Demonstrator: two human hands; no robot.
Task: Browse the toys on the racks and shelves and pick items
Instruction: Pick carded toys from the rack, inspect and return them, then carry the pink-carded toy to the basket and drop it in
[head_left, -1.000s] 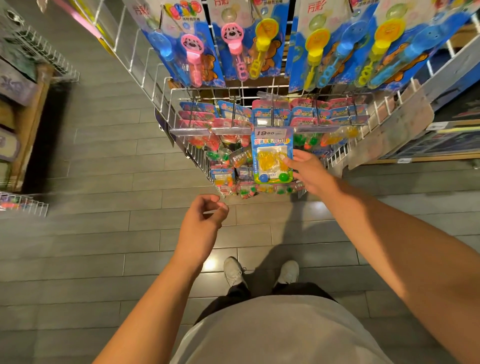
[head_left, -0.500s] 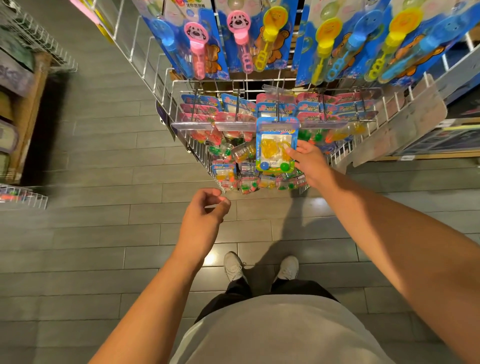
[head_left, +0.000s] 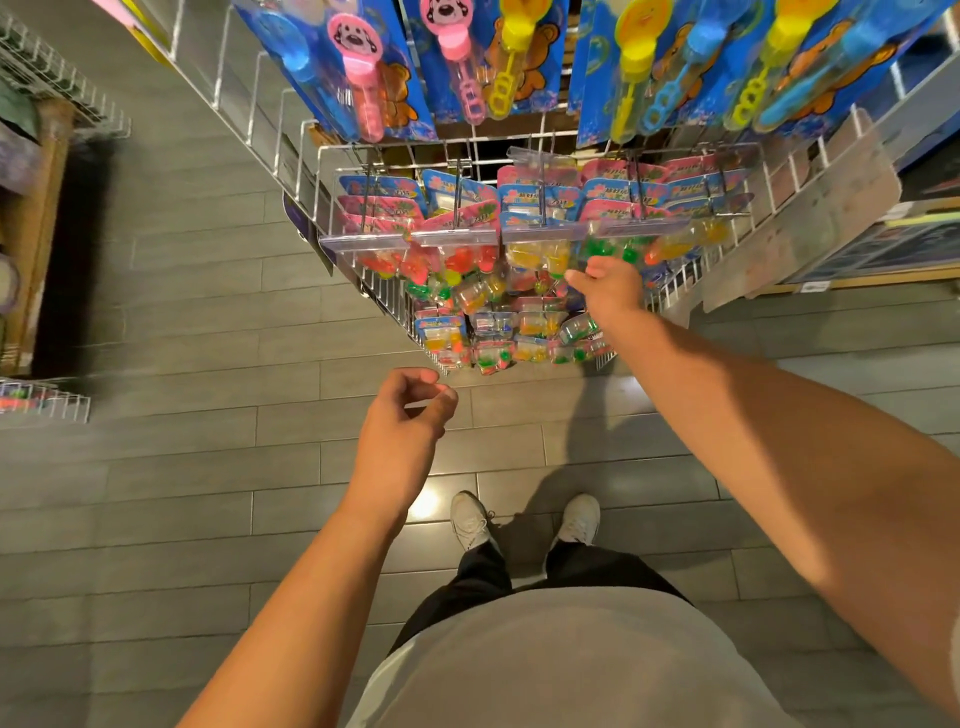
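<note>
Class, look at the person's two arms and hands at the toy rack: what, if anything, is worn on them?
Both forearms are bare; no sleeves show. The left hand and right hand wear no gloves. No watch, ring or bracelet can be seen on the parts in view.

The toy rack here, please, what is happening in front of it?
A person stands at a wire rack hung with small packs of colourful toys, with bubble wands on cards above. The right hand reaches into the hanging packs and touches them; whether it grips one cannot be told. The left hand hovers below the rack, fingers loosely curled, holding nothing. No item is picked yet.
</note>
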